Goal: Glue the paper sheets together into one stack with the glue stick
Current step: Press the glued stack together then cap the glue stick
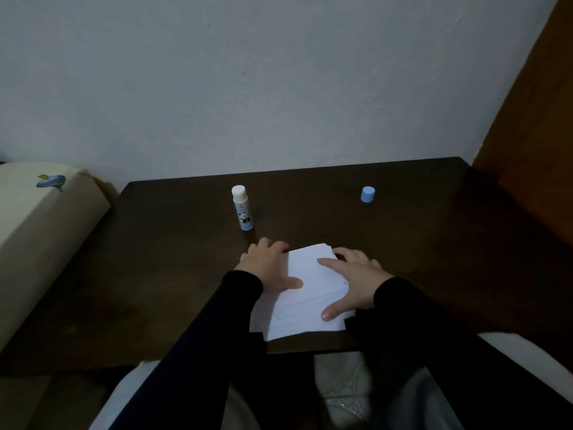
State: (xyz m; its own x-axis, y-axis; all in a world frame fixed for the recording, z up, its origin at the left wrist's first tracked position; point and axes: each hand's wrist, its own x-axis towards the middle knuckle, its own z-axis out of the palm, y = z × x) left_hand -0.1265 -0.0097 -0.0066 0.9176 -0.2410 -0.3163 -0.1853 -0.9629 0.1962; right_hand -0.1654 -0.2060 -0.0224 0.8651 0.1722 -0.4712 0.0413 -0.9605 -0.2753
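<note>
A stack of white paper sheets (305, 301) lies near the front edge of the dark wooden table (418, 243), its sheets slightly fanned at the near corners. My left hand (268, 265) rests at the stack's left edge, thumb on top, fingers curled over the far left corner. My right hand (353, 280) lies flat on the right side of the stack, fingers spread and pressing down. The glue stick (242, 207) stands upright and uncapped farther back, left of centre. Its blue cap (367, 194) sits alone at the back right.
A grey wall rises behind the table. A cream cushion (40, 243) with a small blue print lies to the left of the table. An orange-brown surface (539, 135) borders the right side. My knees show below the front edge.
</note>
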